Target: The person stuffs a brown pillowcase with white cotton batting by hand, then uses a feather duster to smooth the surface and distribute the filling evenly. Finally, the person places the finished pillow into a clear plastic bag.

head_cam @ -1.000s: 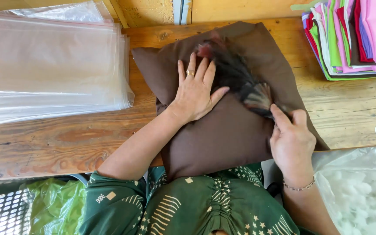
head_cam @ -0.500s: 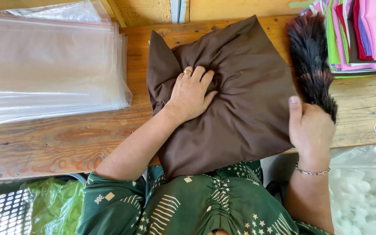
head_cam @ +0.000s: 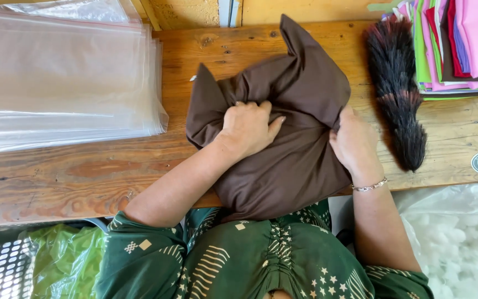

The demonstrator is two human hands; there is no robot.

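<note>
A stuffed brown pillow (head_cam: 294,160) lies on the wooden table (head_cam: 84,171) in front of me, its far corners sticking up. My left hand (head_cam: 247,128) presses into the middle of it, fingers bunching the fabric. At the pillow's right edge my right hand (head_cam: 354,141) grips the cloth; a thin bracelet circles that wrist. A dark feather duster (head_cam: 398,88) lies on the table just right of the pillow, free of both hands.
A stack of clear plastic bags (head_cam: 56,83) fills the table's left side. Folded coloured fabrics (head_cam: 460,44), mostly pink, sit at the back right. A bag of white stuffing (head_cam: 460,243) is at lower right, green plastic (head_cam: 62,260) at lower left.
My right hand has put the feather duster down on the table and moved to the pillow's right edge. My left hand now bunches the fabric, and the pillow's far corners have risen.
</note>
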